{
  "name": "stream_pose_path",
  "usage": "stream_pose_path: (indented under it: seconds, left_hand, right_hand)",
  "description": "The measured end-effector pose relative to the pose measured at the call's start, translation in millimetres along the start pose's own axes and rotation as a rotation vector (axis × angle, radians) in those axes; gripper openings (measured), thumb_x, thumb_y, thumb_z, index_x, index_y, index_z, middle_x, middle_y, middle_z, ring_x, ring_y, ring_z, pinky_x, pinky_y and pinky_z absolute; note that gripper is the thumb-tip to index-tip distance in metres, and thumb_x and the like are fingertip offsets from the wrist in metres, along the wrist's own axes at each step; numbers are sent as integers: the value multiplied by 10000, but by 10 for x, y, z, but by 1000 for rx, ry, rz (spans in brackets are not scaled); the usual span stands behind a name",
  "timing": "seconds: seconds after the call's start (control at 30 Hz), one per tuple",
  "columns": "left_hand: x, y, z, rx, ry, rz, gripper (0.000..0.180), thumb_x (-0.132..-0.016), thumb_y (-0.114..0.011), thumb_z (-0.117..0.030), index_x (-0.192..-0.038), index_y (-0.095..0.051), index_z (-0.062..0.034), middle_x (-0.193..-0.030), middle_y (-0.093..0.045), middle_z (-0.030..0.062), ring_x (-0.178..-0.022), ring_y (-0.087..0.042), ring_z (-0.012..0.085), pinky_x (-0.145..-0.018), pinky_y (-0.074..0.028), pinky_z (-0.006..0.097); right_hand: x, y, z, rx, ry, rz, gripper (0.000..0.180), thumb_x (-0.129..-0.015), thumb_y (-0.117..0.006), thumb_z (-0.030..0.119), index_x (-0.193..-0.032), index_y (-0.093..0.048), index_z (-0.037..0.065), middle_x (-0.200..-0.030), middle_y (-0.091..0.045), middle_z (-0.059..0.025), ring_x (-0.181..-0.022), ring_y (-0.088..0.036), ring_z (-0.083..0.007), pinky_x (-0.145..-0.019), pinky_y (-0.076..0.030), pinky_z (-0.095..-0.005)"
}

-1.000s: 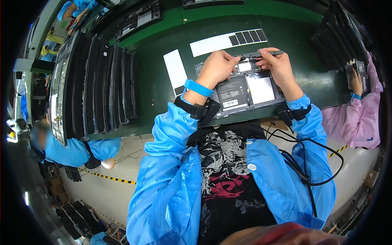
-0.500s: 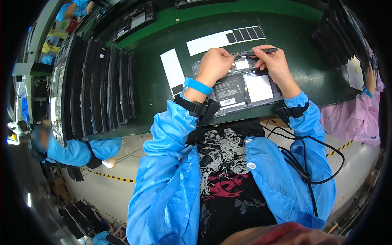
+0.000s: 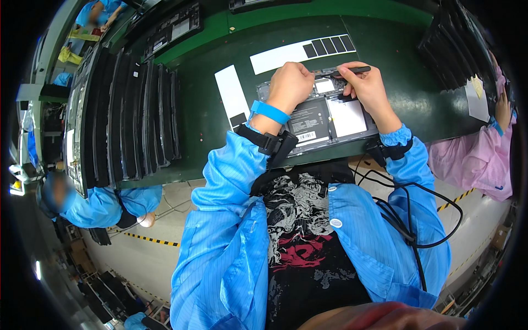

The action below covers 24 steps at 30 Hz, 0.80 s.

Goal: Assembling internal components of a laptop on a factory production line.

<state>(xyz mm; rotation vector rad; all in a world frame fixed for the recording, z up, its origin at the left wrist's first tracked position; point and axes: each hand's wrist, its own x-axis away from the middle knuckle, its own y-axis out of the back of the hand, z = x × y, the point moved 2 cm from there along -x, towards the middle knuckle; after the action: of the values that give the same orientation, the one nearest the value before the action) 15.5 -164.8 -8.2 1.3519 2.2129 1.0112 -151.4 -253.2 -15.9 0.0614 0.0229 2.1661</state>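
Observation:
An opened laptop base (image 3: pixel 330 118) lies on the green bench (image 3: pixel 214 143), its black battery and boards showing. My left hand (image 3: pixel 290 85) rests fisted on its upper left part; whether it holds anything is hidden. My right hand (image 3: pixel 367 87) grips a thin dark pen-like tool (image 3: pixel 352 70) that lies level over the base's far edge. A blue band and a black strap sit on my left wrist, a black strap on my right.
White sheets (image 3: pixel 231 96) and a long strip with dark squares (image 3: pixel 302 52) lie beside the base. A rack of upright dark panels (image 3: pixel 132 121) stands left, another stack (image 3: pixel 451 49) right. A person in pink (image 3: pixel 473 159) works at right, one in blue (image 3: pixel 93 206) at left.
Both hands have shifted slightly along the laptop base's far edge, the tool staying in my right hand. The pink-sleeved person's hand at the right has moved.

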Motion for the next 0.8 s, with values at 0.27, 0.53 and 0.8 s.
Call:
stream_pose_path:
  seconds: [0.27, 0.53, 0.8]
  left_hand:
    - [49, 3, -54, -29, 31, -26, 264, -776, -687, -289, -717, -686, -32, -646, -661, 138, -628, -661, 268, -621, -516, 357]
    - [-125, 52, -27, -56, 25, 98, 358, -731, -732, -372, -625, -671, -35, -512, -618, 66, -489, -614, 187, -546, -493, 304]
    - [-119, 102, -121, -224, 74, 202, 469, -761, -664, -462, -564, -665, -36, -506, -605, 69, -510, -615, 225, -567, -500, 336]
  right_hand:
    - [24, -12, -23, -4, 9, 12, 198, -862, -665, 142, -952, -656, -35, -768, -674, -94, -476, -555, -72, -392, -383, -180]
    - [40, -2, 6, 14, 23, 12, 196, -864, -660, 140, -955, -658, -34, -748, -661, -76, -485, -557, -74, -400, -385, -183]
    - [-18, 52, -110, -184, 123, -139, 258, -898, -633, 199, -1003, -625, -37, -856, -653, -102, -596, -625, -124, -500, -468, -204]
